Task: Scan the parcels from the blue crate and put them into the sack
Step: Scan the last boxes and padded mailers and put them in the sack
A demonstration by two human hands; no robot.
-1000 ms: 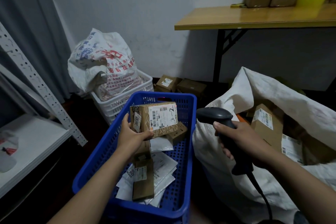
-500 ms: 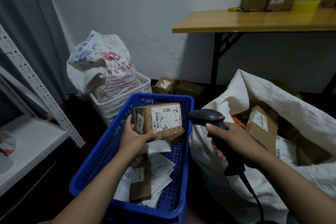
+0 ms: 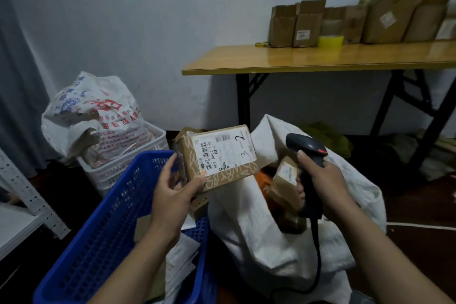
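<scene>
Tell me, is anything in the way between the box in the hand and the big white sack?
Nothing visible is in the way. The left hand holds the box right at the white sack's open mouth. The right hand holds the scanner over the mouth's right side, apart from the box.

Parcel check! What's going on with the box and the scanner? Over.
Left hand grips parcel, label facing up. Right hand grips scanner beside it. Parcel up between blue crate and open sack. Nothing in the way.
</scene>
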